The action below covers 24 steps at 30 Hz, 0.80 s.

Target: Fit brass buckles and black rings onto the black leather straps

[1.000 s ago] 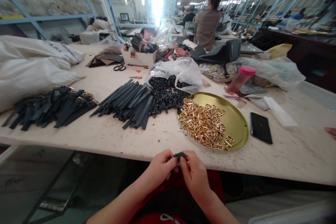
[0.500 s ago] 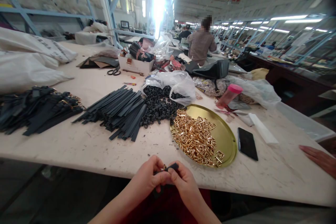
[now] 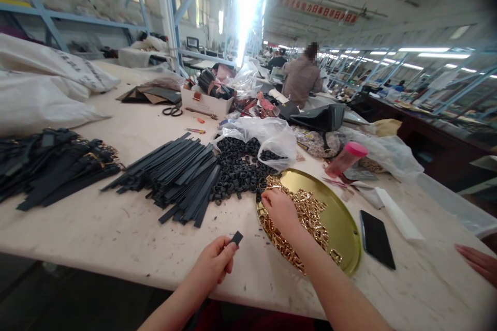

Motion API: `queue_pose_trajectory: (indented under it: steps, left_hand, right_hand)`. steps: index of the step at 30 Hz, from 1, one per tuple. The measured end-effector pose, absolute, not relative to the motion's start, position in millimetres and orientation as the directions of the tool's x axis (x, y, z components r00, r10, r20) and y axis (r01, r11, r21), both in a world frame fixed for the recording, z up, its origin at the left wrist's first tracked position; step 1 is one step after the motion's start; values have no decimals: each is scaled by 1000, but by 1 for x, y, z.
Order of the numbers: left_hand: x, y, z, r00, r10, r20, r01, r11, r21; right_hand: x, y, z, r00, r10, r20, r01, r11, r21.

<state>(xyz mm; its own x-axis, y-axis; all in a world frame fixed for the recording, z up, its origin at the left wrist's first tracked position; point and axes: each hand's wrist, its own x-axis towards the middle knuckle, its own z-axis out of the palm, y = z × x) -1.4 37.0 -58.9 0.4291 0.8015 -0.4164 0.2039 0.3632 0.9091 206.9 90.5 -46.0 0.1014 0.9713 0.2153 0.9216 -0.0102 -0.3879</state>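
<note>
My left hand (image 3: 214,262) is closed on a black strap (image 3: 237,238) near the front table edge, and the strap's square end sticks out past the thumb. My right hand (image 3: 281,212) reaches over the left part of a round gold tray (image 3: 341,238). Its fingertips are pinched together where the heap of gold buckles (image 3: 310,212) meets a pile of small black strap loops (image 3: 236,170); what they grip, if anything, is too small to tell. Left of the loops lies a bundle of flat black straps (image 3: 174,170).
Finished-looking black straps with gold buckles (image 3: 58,165) lie at the far left. A clear plastic bag (image 3: 275,139) sits behind the loops. Right of the tray are a phone (image 3: 376,238) and a pink-lidded jar (image 3: 347,158). Another person's hand (image 3: 477,264) rests at the right edge.
My hands, together on the black strap before, have parted. The right hand has moved forward to the tray; the left keeps the strap and has shifted slightly left.
</note>
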Motion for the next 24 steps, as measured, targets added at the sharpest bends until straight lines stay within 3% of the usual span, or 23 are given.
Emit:
queue_pose_trajectory:
  steps: [4, 9, 11, 13, 15, 16, 21, 24]
  left_hand:
    - [-5, 38, -60, 426, 795, -432, 183, 392, 902]
    - [-4, 36, -58, 410, 814, -411, 177, 372, 911]
    - [2, 35, -49, 400, 840, -366, 196, 312, 930]
    - [9, 34, -37, 401, 871, -284, 229, 205, 952]
    - [16, 29, -25, 415, 890, -191, 285, 72, 956]
    - [19, 25, -21, 430, 890, -153, 323, 6, 946]
    - [23, 12, -25, 536, 838, -107, 470, -191, 862]
    - [24, 15, -30, 566, 815, -123, 505, -225, 833]
  right_hand:
    - [198, 114, -55, 117, 975, 187, 915, -32, -403]
    - [196, 85, -40, 128, 980, 151, 837, -25, -547]
    - [190, 60, -32, 106, 994, 24, 639, -50, -767]
    - [181, 33, -27, 55, 990, -132, 201, -140, -970]
    - [171, 9, -24, 36, 978, -207, -239, -193, -952]
    - [167, -2, -23, 63, 976, -207, -349, -173, -921]
    - [159, -32, -23, 205, 966, -160, -410, -64, -910]
    - [163, -38, -26, 149, 974, -171, -397, -99, -912]
